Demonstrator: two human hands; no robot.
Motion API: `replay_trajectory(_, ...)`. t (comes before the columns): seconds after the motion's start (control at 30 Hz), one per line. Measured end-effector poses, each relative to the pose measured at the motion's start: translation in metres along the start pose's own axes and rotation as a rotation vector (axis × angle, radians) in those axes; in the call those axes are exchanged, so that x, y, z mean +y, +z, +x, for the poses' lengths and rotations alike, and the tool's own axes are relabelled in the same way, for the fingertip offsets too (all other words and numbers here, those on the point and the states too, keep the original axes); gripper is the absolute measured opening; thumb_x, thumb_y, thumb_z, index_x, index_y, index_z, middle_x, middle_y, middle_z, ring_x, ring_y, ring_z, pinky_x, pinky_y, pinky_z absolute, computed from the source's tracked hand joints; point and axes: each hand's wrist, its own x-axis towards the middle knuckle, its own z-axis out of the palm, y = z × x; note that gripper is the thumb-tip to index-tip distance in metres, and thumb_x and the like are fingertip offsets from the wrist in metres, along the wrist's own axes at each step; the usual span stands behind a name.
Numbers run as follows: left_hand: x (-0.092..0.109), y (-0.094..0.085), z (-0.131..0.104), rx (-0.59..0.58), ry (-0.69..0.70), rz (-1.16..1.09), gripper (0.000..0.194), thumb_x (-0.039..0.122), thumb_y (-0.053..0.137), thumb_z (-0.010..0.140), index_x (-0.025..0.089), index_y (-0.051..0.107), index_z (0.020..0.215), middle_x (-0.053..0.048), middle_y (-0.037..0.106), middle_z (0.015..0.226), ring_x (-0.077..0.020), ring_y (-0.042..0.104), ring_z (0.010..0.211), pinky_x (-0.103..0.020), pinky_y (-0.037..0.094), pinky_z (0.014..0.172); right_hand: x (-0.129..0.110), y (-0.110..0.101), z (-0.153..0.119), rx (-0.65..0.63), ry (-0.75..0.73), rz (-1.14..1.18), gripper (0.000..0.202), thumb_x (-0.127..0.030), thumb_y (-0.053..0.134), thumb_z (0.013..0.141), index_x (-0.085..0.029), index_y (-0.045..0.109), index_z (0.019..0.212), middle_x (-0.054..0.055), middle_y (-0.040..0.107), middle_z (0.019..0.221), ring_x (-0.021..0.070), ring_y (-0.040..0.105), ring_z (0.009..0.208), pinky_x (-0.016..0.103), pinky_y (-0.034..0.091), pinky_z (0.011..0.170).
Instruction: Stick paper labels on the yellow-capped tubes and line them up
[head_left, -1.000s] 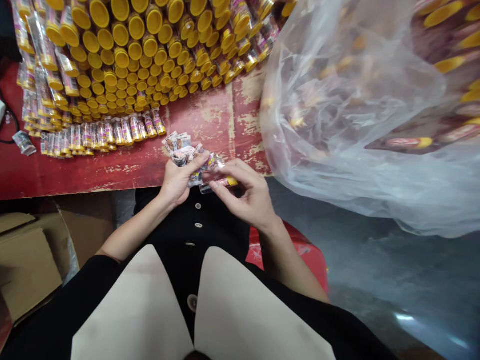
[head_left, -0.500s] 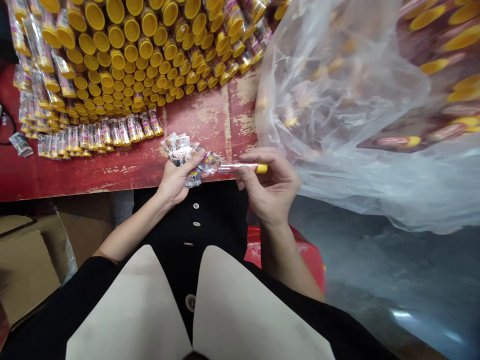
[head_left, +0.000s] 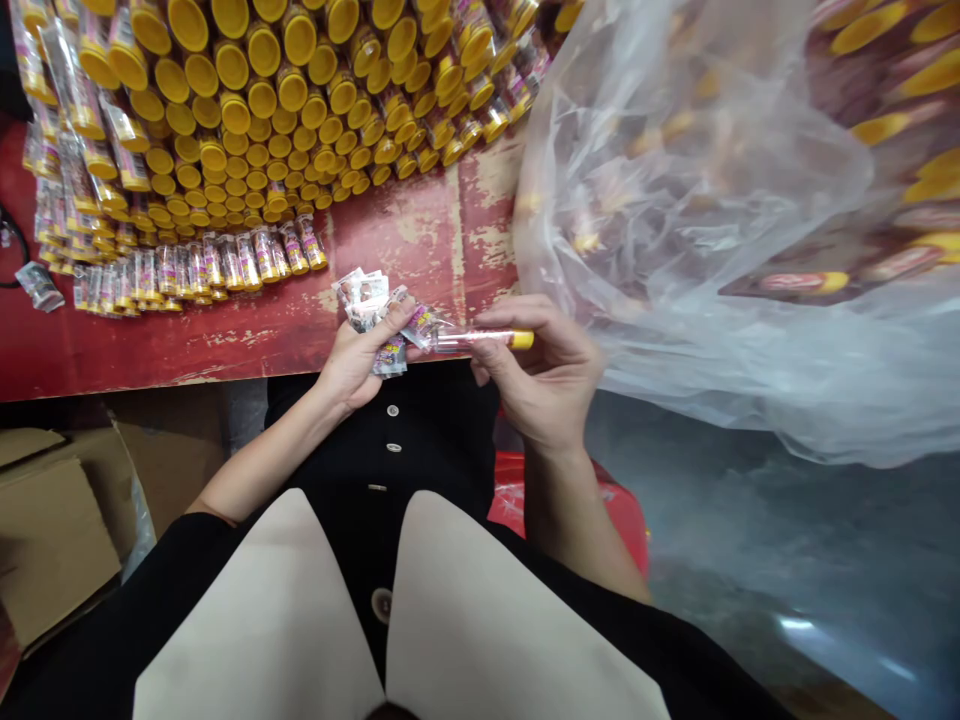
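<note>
My left hand (head_left: 364,360) is closed around a bunch of small printed plastic sachets (head_left: 367,298). One sachet (head_left: 421,325) sticks out to the right between its thumb and fingers. Pinched lengthwise in my right hand (head_left: 551,380) is a clear tube with a yellow cap (head_left: 520,340), lying level with its cap to the right. The tube's left end meets the protruding sachet; whether the sachet is partly inside it I cannot tell. Both hands are over the front edge of the red table (head_left: 225,355).
Many yellow-capped tubes (head_left: 259,100) are stacked at the back left, with a row (head_left: 202,265) along the front. A large clear plastic bag (head_left: 697,230) of tubes covers the right. One sachet (head_left: 39,287) lies far left. Cardboard boxes (head_left: 64,530) stand below the table.
My left hand with the sachets has shifted slightly right, bringing the protruding sachet closer to the tube. My right hand keeps its hold on the tube, almost unmoved.
</note>
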Motion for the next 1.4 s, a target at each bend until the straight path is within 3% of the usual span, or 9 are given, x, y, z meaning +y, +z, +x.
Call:
replay_trajectory(0.13, 0.001, 0.004, -0.002, 0.015, -0.008, -0.064, 0.022, 0.016, 0.083, 0.071, 0.013, 0.067, 0.086, 0.002, 0.07, 0.076, -0.0075, 0.066, 0.065, -0.018, 0.054, 0.06, -0.003, -0.003, -0.001, -0.015, 0.02, 0.024, 0.024, -0.046, 0.071, 0.085, -0.023, 0.068, 0.092, 0.003, 0.058, 0.094, 0.0063, 0.052, 0.054, 0.024, 0.043, 0.041)
replay_trajectory(0.23, 0.003, 0.005, -0.003, 0.044, -0.037, -0.099, 0.016, 0.014, 0.079, 0.076, 0.013, 0.067, 0.086, 0.002, 0.069, 0.075, -0.0076, 0.066, 0.065, -0.02, 0.056, 0.063, -0.005, -0.008, -0.002, -0.039, 0.023, 0.051, 0.02, -0.044, 0.065, 0.09, -0.025, 0.069, 0.096, 0.003, 0.059, 0.097, 0.0067, 0.055, 0.055, 0.025, 0.045, 0.044)
replay_trajectory(0.4, 0.002, 0.005, -0.002, 0.027, -0.069, -0.092, 0.012, 0.014, 0.078, 0.077, 0.013, 0.067, 0.082, 0.001, 0.069, 0.075, -0.0088, 0.066, 0.066, -0.022, 0.056, 0.064, -0.007, -0.008, -0.003, -0.094, 0.009, 0.039, 0.018, -0.039, 0.07, 0.087, -0.024, 0.071, 0.098, 0.003, 0.059, 0.096, 0.0073, 0.057, 0.057, 0.026, 0.05, 0.047)
replay_trajectory(0.63, 0.001, 0.004, -0.006, 0.002, -0.026, -0.045, 0.017, 0.017, 0.081, 0.074, 0.014, 0.068, 0.086, 0.001, 0.07, 0.075, -0.0102, 0.067, 0.066, -0.024, 0.056, 0.067, -0.009, -0.001, -0.008, 0.041, -0.053, -0.014, 0.014, -0.031, 0.074, 0.084, -0.026, 0.074, 0.097, 0.004, 0.059, 0.1, 0.0093, 0.06, 0.065, 0.025, 0.053, 0.048)
replay_trajectory(0.77, 0.003, 0.004, -0.006, 0.0, -0.01, -0.065, 0.016, 0.017, 0.081, 0.074, 0.014, 0.067, 0.083, 0.001, 0.07, 0.076, -0.0117, 0.068, 0.071, -0.03, 0.058, 0.077, -0.014, -0.005, -0.008, -0.006, -0.024, 0.025, 0.014, -0.033, 0.072, 0.086, -0.026, 0.073, 0.097, 0.003, 0.06, 0.098, 0.0077, 0.058, 0.059, 0.025, 0.053, 0.046)
replay_trajectory(1.17, -0.001, 0.001, -0.006, -0.048, -0.006, 0.012, 0.027, 0.022, 0.087, 0.066, 0.015, 0.066, 0.081, 0.001, 0.07, 0.074, -0.0082, 0.063, 0.061, -0.021, 0.052, 0.059, -0.014, -0.002, -0.007, -0.057, -0.031, 0.035, 0.014, -0.035, 0.071, 0.086, -0.026, 0.072, 0.096, 0.004, 0.06, 0.095, 0.0084, 0.059, 0.058, 0.024, 0.051, 0.043)
replay_trajectory(1.3, 0.001, 0.001, -0.005, -0.008, 0.049, -0.023, 0.031, 0.015, 0.087, 0.063, 0.014, 0.066, 0.084, 0.002, 0.069, 0.075, -0.0081, 0.065, 0.066, -0.023, 0.056, 0.07, -0.01, -0.008, -0.007, -0.073, 0.043, 0.081, 0.016, -0.038, 0.067, 0.089, -0.025, 0.07, 0.099, 0.002, 0.06, 0.093, 0.0055, 0.054, 0.051, 0.022, 0.045, 0.04)
replay_trajectory(1.4, 0.002, 0.001, -0.005, 0.028, 0.056, -0.042, 0.033, 0.02, 0.088, 0.064, 0.014, 0.065, 0.086, 0.003, 0.068, 0.075, -0.0083, 0.064, 0.066, -0.027, 0.057, 0.076, -0.008, -0.007, -0.008, -0.089, 0.066, 0.094, 0.017, -0.037, 0.067, 0.089, -0.024, 0.07, 0.099, 0.001, 0.06, 0.089, 0.0056, 0.054, 0.052, 0.022, 0.044, 0.041)
